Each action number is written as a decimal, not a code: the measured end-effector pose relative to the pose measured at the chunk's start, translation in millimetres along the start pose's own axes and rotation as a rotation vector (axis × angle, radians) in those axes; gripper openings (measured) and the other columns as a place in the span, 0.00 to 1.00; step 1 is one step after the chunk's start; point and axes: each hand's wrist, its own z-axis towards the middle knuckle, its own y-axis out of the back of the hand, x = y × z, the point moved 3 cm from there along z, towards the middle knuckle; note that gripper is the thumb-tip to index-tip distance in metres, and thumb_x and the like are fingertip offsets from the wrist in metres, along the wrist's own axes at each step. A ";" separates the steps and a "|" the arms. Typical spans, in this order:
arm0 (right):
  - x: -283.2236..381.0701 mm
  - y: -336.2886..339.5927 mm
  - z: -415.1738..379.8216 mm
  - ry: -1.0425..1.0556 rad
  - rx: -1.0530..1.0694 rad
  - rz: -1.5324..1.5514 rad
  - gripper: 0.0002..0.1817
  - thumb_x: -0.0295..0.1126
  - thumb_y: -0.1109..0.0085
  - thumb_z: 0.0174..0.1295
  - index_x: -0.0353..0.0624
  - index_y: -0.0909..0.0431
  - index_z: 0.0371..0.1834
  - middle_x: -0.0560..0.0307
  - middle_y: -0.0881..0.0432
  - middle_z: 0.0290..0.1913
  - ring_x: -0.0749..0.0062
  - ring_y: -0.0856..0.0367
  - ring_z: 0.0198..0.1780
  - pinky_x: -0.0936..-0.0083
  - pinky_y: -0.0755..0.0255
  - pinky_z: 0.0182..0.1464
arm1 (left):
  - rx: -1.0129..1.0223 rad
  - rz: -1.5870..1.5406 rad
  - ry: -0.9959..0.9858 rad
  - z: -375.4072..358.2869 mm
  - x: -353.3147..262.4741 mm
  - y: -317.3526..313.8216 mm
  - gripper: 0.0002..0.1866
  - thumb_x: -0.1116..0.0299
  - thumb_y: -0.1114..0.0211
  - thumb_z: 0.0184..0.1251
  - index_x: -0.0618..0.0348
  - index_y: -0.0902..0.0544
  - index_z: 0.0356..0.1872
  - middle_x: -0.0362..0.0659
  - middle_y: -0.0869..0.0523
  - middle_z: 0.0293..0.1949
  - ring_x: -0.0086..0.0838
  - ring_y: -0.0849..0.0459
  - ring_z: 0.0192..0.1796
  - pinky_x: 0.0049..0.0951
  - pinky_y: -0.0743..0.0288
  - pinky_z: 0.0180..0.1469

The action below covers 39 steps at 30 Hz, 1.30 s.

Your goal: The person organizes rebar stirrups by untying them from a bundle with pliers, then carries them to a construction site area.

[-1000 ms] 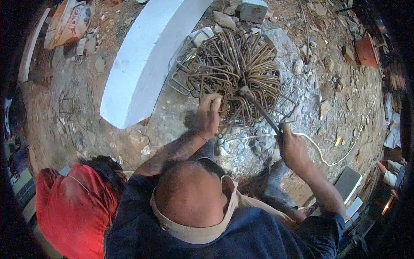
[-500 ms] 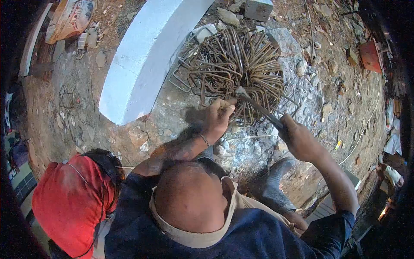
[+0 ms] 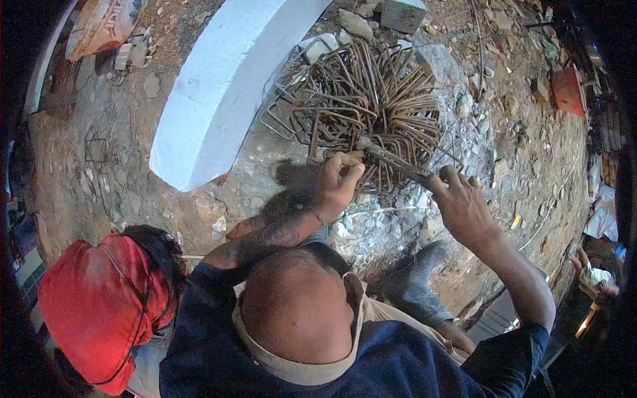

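A bundle of rusty bent steel stirrups (image 3: 405,123) lies on the ground in front of me. At its near edge my left hand (image 3: 337,186) is closed in a pinch, thumb and forefinger together against the steel. I cannot tell what is between those fingertips. My right hand (image 3: 462,209) grips the handle end of long-handled pincers (image 3: 395,160), some of its fingers raised along the handles. The tool slants up and left across the stirrups, its head close by my left fingertips.
A long white block (image 3: 209,109) lies left of the bundle. Behind stand a grey concrete block (image 3: 403,14) and loose stones. A person in a red head covering (image 3: 93,305) is close at my left. Rubble covers the ground at right, with a red container (image 3: 568,91) farther off.
The pincers' head has shifted slightly left and down, nearer my left hand. The fingers of my right hand have loosened and spread along the handles. My left hand keeps its pinch.
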 end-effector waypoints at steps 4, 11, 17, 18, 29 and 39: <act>2.2 2.7 -1.8 0.007 0.052 -0.064 0.15 0.25 0.48 0.55 0.43 0.35 0.46 0.48 0.23 0.37 0.53 0.22 0.44 0.57 0.31 0.45 | 0.003 0.338 -0.070 -1.4 -6.9 8.0 0.14 0.67 0.37 0.59 0.62 0.28 0.41 0.50 0.24 0.48 0.34 0.26 0.48 0.38 0.33 0.51; 8.3 -45.2 -19.7 -0.252 0.109 0.385 0.12 0.34 0.49 0.64 0.34 0.32 0.41 0.41 0.26 0.18 0.46 0.25 0.19 0.55 0.32 0.23 | 0.112 0.952 -0.466 26.1 -15.0 15.2 0.44 0.52 0.36 0.50 0.65 0.43 0.66 0.61 0.45 0.65 0.55 0.48 0.68 0.52 0.53 0.65; 25.7 -91.8 -17.4 -0.508 0.321 1.532 0.23 0.50 0.55 0.68 0.40 0.28 0.26 0.57 0.27 0.17 0.70 0.33 0.12 0.73 0.41 0.16 | 0.022 1.170 -0.454 35.3 22.8 6.1 0.35 0.51 0.49 0.65 0.65 0.42 0.66 0.57 0.40 0.65 0.46 0.48 0.71 0.48 0.60 0.69; 36.3 -123.0 -23.2 -0.490 0.657 2.270 0.23 0.55 0.56 0.67 0.45 0.30 0.31 0.67 0.32 0.17 0.82 0.40 0.13 0.81 0.44 0.16 | 0.063 1.135 -0.488 33.2 15.5 6.3 0.35 0.57 0.47 0.61 0.66 0.43 0.66 0.58 0.42 0.66 0.50 0.49 0.70 0.51 0.59 0.69; 28.9 -52.9 -21.5 -0.316 -0.066 0.938 0.14 0.31 0.48 0.63 0.29 0.26 0.44 0.38 0.28 0.34 0.47 0.25 0.37 0.60 0.31 0.40 | 0.016 1.128 -0.555 31.6 20.8 1.8 0.33 0.61 0.43 0.61 0.69 0.41 0.63 0.61 0.41 0.64 0.54 0.46 0.69 0.53 0.57 0.69; 22.5 -87.7 -58.1 -0.355 -0.145 1.038 0.17 0.31 0.50 0.64 0.32 0.31 0.52 0.34 0.28 0.39 0.42 0.26 0.40 0.57 0.33 0.43 | 0.119 0.435 -0.251 4.7 -13.3 5.7 0.16 0.59 0.40 0.64 0.62 0.22 0.44 0.48 0.19 0.41 0.32 0.20 0.43 0.29 0.28 0.46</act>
